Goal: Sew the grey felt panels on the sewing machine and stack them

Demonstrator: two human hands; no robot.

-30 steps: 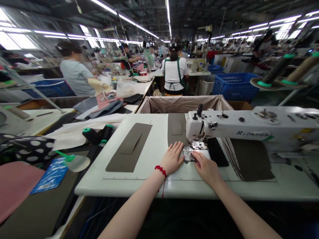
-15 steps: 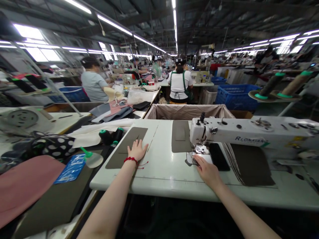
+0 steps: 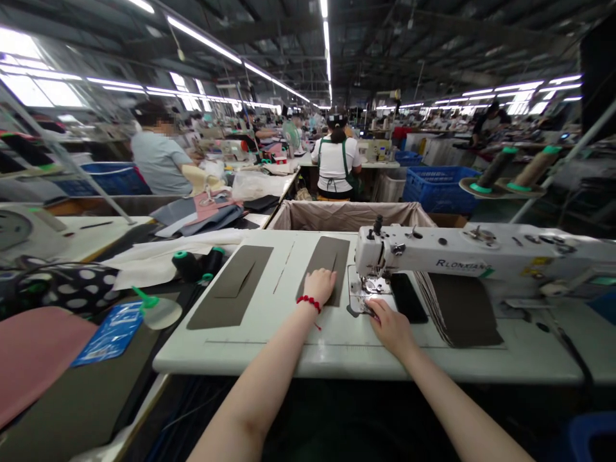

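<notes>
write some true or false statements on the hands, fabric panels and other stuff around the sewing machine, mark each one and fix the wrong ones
1. The left hand is at the fabric panel nearer the sewing machine. True.
2. The red bracelet is on the right arm. False: the bracelet is on the left arm.
3. The right hand has its fingertips near the needle plate. True.
4. The squeeze bottle has a red nozzle. False: the bottle's nozzle is green.
</notes>
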